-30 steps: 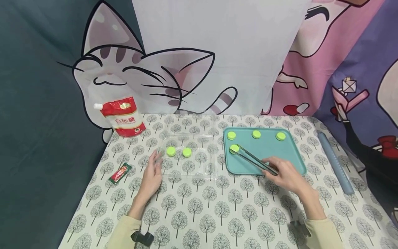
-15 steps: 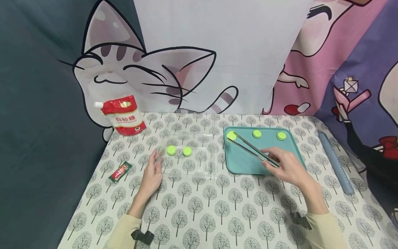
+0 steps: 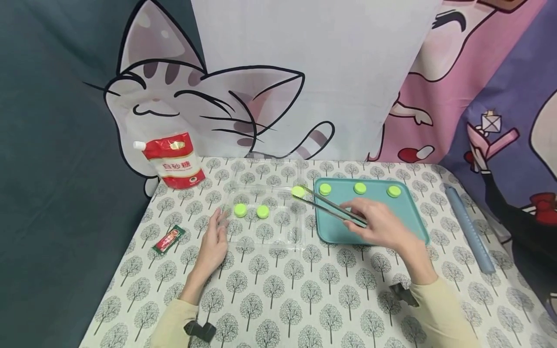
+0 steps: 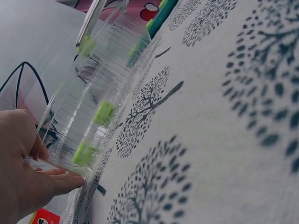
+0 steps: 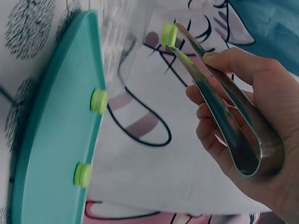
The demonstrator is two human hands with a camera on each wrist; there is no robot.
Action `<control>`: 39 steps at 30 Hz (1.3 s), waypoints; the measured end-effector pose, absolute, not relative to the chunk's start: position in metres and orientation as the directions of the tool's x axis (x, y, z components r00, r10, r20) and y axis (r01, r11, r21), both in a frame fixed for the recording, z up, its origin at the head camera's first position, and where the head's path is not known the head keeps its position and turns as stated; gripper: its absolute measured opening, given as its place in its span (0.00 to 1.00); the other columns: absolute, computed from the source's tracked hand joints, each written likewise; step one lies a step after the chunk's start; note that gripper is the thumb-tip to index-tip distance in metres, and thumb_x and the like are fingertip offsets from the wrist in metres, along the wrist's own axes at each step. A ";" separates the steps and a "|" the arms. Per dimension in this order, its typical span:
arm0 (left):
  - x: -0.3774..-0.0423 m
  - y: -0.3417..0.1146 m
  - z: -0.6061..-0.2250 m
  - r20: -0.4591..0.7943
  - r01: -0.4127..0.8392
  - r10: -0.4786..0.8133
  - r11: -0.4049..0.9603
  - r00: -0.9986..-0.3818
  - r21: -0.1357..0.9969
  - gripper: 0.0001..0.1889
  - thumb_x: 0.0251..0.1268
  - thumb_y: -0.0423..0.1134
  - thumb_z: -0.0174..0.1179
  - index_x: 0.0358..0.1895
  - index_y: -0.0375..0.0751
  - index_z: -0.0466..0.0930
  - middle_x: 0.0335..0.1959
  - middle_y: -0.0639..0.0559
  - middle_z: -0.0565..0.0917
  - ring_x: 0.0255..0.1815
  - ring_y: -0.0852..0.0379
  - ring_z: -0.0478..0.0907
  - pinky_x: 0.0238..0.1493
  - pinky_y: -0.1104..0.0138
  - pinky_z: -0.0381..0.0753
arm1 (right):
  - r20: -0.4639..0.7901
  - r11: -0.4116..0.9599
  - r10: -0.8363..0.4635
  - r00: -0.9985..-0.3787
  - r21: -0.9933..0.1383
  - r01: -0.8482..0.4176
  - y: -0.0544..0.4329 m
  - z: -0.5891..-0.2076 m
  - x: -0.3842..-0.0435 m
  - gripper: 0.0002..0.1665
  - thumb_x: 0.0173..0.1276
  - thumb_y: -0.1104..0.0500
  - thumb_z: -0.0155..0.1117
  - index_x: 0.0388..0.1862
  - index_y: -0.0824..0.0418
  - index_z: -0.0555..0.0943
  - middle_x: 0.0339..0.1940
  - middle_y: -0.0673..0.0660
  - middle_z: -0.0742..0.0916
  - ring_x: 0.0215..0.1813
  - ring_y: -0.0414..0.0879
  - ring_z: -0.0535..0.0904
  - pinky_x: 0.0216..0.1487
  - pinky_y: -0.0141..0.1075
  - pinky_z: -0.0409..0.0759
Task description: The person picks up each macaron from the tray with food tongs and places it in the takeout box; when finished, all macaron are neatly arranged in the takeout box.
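Note:
My right hand [image 3: 376,220] grips metal tongs [image 5: 224,112], their tips pinching a light green, macaron-like round piece [image 5: 169,35]. In the head view that piece hangs over the right side of a clear plastic box [image 3: 265,244], beside the teal tray [image 3: 370,227]. My left hand [image 3: 214,239] holds the left edge of the box, thumb and fingers at its wall in the left wrist view. Inside the box sit two matching green pieces [image 3: 240,210], side by side. Three more green pieces [image 3: 359,188] stand in a row along the tray's far edge.
A red-and-white spouted pouch [image 3: 176,162] stands at the back left. Nearer on the left lies a small red-and-green packet [image 3: 168,240]. A blue-grey rod [image 3: 470,229] lies right of the tray. The box's clear lid [image 3: 267,169] lies open toward the cartoon backdrop.
My right hand has lifted one green piece off the tray with the tongs and carried it left to the box. My left hand has stayed at the box's left edge.

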State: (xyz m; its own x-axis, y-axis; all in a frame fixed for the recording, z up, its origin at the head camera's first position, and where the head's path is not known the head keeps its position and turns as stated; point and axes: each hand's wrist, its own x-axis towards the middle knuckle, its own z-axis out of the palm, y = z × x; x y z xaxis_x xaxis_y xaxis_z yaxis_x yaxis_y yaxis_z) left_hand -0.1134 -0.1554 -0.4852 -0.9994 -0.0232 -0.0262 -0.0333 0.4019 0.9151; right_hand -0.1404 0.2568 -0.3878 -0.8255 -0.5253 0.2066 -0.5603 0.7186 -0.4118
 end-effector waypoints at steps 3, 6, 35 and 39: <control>-0.114 -0.156 -0.485 -0.026 -0.034 -0.025 0.403 -0.999 0.914 0.31 0.82 0.32 0.38 0.82 0.39 0.41 0.81 0.40 0.59 0.77 0.40 0.66 0.81 0.47 0.60 | 0.185 0.702 -0.562 -0.806 -0.409 -0.584 0.246 -0.387 -0.143 0.23 0.62 0.60 0.73 0.56 0.63 0.83 0.35 0.52 0.87 0.30 0.38 0.78 0.31 0.30 0.81; -0.114 -0.156 -0.485 -0.022 -0.031 -0.025 0.403 -0.999 0.915 0.31 0.82 0.32 0.38 0.83 0.40 0.41 0.81 0.40 0.59 0.76 0.39 0.66 0.81 0.47 0.60 | 0.171 0.682 -0.600 -0.782 -0.400 -0.611 0.236 -0.386 -0.145 0.22 0.63 0.59 0.72 0.56 0.63 0.83 0.38 0.54 0.89 0.33 0.41 0.81 0.35 0.31 0.83; -0.114 -0.154 -0.485 -0.032 -0.037 -0.019 0.404 -0.999 0.914 0.32 0.80 0.32 0.40 0.83 0.41 0.42 0.81 0.40 0.59 0.76 0.40 0.67 0.80 0.47 0.61 | -0.172 0.756 -0.653 -0.738 -0.214 -0.619 0.185 -0.357 -0.173 0.24 0.63 0.57 0.71 0.57 0.66 0.83 0.56 0.62 0.88 0.44 0.49 0.86 0.54 0.43 0.88; -0.115 -0.155 -0.485 -0.033 -0.038 -0.020 0.412 -0.999 0.910 0.32 0.80 0.32 0.40 0.83 0.41 0.42 0.81 0.40 0.60 0.76 0.39 0.67 0.80 0.46 0.61 | -0.162 0.754 -0.651 -0.741 -0.250 -0.608 0.190 -0.355 -0.172 0.25 0.63 0.57 0.71 0.58 0.65 0.82 0.56 0.61 0.88 0.47 0.51 0.87 0.56 0.46 0.88</control>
